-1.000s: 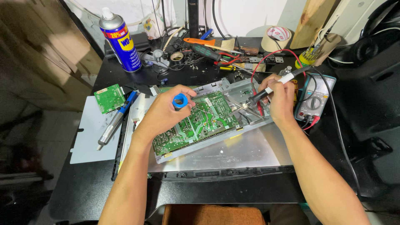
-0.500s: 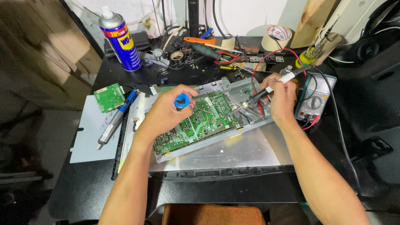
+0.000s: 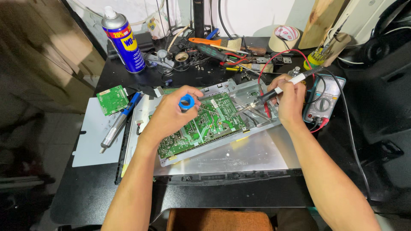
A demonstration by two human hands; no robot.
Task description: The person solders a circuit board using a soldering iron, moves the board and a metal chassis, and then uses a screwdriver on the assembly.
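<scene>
Both our bare forearms reach in from the near edge and angle away from us, converging toward the middle. Our left hand [image 3: 171, 114] lies palm down, fingers curled, thumb and forefinger pinched together at its far side. Our right hand [image 3: 290, 99] sits farther right, wrist bent inward, fingers wrapped in a pen-like grip pointing left.

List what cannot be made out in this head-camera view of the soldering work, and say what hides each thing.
- Left part of the green circuit board: under the left hand.
- Soldering iron grip: wrapped by the right hand.
- Solder joint: too small.
- Multimeter reading: too small, partly behind the hand.
- Spray can top: cut by the frame edge.
</scene>
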